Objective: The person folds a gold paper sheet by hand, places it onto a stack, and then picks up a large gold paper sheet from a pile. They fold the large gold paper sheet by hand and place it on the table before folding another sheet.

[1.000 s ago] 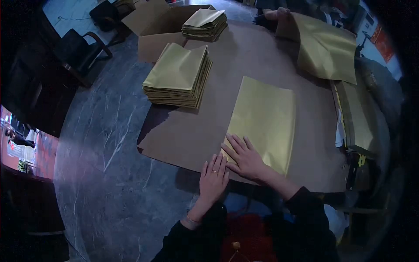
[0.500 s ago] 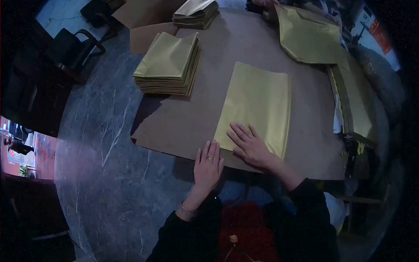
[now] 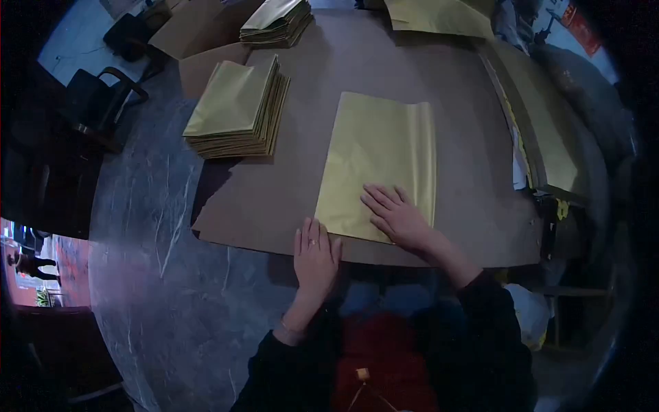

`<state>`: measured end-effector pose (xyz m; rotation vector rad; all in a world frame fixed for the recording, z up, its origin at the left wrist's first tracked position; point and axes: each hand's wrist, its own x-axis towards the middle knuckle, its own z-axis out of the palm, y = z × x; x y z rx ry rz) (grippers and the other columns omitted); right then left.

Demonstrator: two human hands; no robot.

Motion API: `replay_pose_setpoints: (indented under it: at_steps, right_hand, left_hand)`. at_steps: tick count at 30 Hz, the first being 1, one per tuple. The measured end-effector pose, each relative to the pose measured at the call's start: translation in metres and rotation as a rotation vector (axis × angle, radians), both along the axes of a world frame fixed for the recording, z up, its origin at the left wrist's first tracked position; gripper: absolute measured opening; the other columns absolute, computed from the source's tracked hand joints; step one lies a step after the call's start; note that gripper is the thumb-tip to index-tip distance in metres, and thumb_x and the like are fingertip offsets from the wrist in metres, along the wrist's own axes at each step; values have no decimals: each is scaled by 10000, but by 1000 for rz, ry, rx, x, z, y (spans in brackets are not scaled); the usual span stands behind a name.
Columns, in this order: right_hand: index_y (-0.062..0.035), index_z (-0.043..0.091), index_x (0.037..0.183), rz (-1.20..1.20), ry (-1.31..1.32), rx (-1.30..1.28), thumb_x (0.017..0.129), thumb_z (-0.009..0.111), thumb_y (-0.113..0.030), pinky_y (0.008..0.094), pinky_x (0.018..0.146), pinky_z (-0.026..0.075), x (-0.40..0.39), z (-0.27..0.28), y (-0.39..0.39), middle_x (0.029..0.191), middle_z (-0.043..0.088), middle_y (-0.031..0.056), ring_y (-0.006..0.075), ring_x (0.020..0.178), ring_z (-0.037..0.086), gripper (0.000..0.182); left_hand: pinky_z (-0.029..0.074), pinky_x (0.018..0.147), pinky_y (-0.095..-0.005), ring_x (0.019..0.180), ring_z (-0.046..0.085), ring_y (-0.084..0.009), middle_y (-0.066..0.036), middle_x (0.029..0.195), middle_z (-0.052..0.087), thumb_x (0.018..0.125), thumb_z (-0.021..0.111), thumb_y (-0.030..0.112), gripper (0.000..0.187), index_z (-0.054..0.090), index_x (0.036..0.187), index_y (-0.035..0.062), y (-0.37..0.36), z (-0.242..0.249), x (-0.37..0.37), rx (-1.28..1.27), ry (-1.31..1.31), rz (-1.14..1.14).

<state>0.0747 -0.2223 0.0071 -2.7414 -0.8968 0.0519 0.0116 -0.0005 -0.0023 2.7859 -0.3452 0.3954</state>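
A gold paper sheet (image 3: pixel 374 141) lies flat on the brown tabletop in front of me, its right side curled into a long soft ridge. My right hand (image 3: pixel 399 218) rests palm down on the sheet's lower part, fingers spread. At the sheet's lower left corner, my left hand (image 3: pixel 316 255) lies with fingers stretched out, fingertips at the near edge of the sheet; a ring is on one finger. Neither hand grips anything.
Left of the sheet stands a thick stack of gold paper pieces (image 3: pixel 230 103), with a smaller stack (image 3: pixel 276 24) behind it. Another gold sheet (image 3: pixel 439 15) is at the far edge. A long gold-topped pile (image 3: pixel 542 117) borders the right. An open cardboard box (image 3: pixel 199 31) and chairs (image 3: pixel 96 99) stand left.
The view has shifted slightly. The far gold sheet has moved away from me and leftward over the table. My right hand has slid slightly on the near sheet; both hands remain flat.
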Motion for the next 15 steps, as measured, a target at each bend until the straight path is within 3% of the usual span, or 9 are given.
replay_pose_setpoints:
  at_steps: [1, 3, 7, 15]
  right_hand:
    - [-111, 324, 1401, 2, -17, 6, 948, 384, -291, 483, 1099, 170, -1, -1, 0, 1481, 268, 81, 245, 1365, 251, 492]
    - [-113, 325, 1401, -8, 0, 8, 948, 386, -295, 483, 1099, 171, -1, -1, -1, 1482, 266, 78, 242, 1366, 248, 493]
    - [-143, 315, 1408, 5, -32, 15, 940, 398, -311, 491, 1106, 154, 0, -9, -4, 1494, 239, 53, 214, 1375, 228, 504]
    - [-130, 292, 1418, 25, 51, 65, 967, 341, -311, 457, 1121, 137, 9, -4, -17, 1496, 238, 39, 207, 1378, 219, 488]
  left_hand:
    - [333, 1018, -488, 1218, 417, -371, -232, 1207, 487, 866, 567, 270, 428, 511, 1106, -80, -11, 5, 5, -27, -13, 50]
    - [333, 1019, -484, 1217, 406, -396, -245, 1215, 472, 843, 599, 224, 401, 508, 1089, -79, -28, 18, 16, -58, 46, 23]
    - [381, 986, -450, 1207, 405, -422, -259, 1259, 422, 857, 596, 193, 438, 465, 1179, -73, -59, 5, 36, -236, -15, -209]
    - [372, 1005, -436, 1259, 355, -420, -250, 1332, 370, 830, 631, 242, 575, 407, 1253, -76, -57, 6, 35, -97, 115, -238]
